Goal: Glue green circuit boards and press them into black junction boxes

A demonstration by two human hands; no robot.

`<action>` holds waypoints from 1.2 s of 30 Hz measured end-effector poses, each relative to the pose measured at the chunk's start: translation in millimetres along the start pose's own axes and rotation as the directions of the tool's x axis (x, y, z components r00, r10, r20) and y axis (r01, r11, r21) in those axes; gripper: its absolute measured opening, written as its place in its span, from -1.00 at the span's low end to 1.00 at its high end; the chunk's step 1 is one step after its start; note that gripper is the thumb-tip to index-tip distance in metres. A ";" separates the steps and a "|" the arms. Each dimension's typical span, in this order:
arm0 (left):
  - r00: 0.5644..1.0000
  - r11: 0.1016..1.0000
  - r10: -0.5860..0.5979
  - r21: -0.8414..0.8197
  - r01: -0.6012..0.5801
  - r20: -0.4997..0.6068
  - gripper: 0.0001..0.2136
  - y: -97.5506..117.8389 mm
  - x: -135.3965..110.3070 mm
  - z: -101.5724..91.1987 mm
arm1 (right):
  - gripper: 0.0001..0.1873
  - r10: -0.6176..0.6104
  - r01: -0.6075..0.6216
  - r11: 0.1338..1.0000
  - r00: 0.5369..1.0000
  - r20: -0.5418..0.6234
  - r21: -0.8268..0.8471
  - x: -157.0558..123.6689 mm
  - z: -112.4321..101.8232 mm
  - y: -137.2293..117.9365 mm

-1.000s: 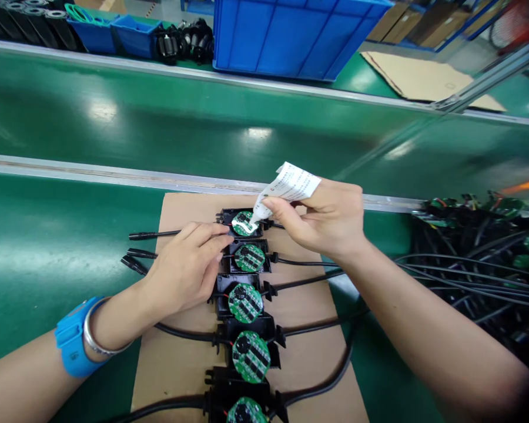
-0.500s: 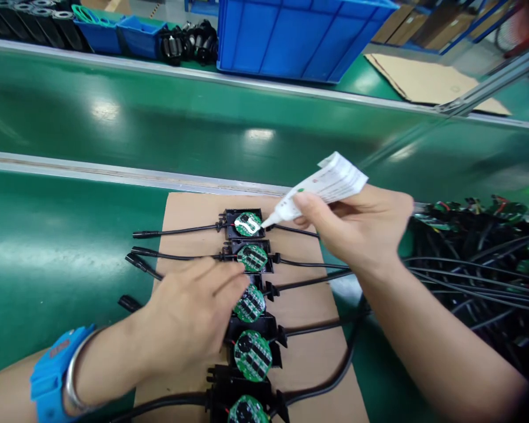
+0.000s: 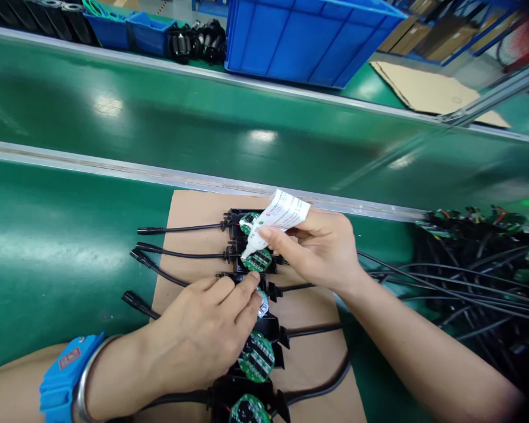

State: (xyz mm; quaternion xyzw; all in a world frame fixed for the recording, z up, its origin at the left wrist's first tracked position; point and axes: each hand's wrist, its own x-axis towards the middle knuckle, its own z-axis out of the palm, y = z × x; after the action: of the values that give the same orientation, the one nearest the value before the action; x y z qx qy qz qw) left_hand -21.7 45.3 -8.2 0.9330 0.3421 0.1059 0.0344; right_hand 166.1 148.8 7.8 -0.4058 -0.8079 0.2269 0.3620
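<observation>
My right hand [image 3: 321,247] is closed on a white squeeze tube [image 3: 284,211], its end flattened and its nozzle pointing down-left onto the second green circuit board [image 3: 258,260] from the back. White paste lies on the farthest circuit board [image 3: 248,222], which the tube partly hides. My left hand [image 3: 207,323] reaches over the third circuit board [image 3: 263,304] with curled fingers, one fingertip against the near edge of the second board. Its thumb is hidden. Each round board sits in a black housing [image 3: 268,326] with black cables at its sides.
A cardboard sheet [image 3: 308,364] lies under the row on the green table [image 3: 70,235]. More boards and tangled black cables [image 3: 476,282] are heaped at the right. Behind a metal rail [image 3: 114,167] stand a large blue crate [image 3: 308,41] and small blue bins [image 3: 150,32].
My right hand has moved the tube left and toward me, from the farthest board to the second one. My left hand has shifted slightly right, its fingertip now at the second board's edge.
</observation>
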 end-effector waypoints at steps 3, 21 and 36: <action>1.000 1.000 0.000 -0.006 0.000 0.018 -0.59 0.1 -0.3 0.6 | -0.84 -0.027 0.027 0.999 1.000 0.006 -0.031 0.1 -2.7 -1.4; 1.000 1.000 -0.012 -0.024 0.012 0.006 -0.60 -0.6 2.1 -1.3 | -0.87 -0.046 0.045 0.997 0.999 -0.013 -0.055 -13.3 -28.1 0.5; 0.999 0.999 -0.006 -0.053 0.008 0.035 -0.57 -1.6 1.8 -1.4 | -0.88 -0.164 0.150 0.967 0.985 -0.050 -0.207 -7.7 -21.4 5.7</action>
State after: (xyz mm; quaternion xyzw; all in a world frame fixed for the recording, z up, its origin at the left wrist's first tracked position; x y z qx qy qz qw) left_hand -21.7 47.7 -6.7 0.9323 0.3419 0.0984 0.0656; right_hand 188.5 147.3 14.6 -0.3826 -0.8438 0.1006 0.3627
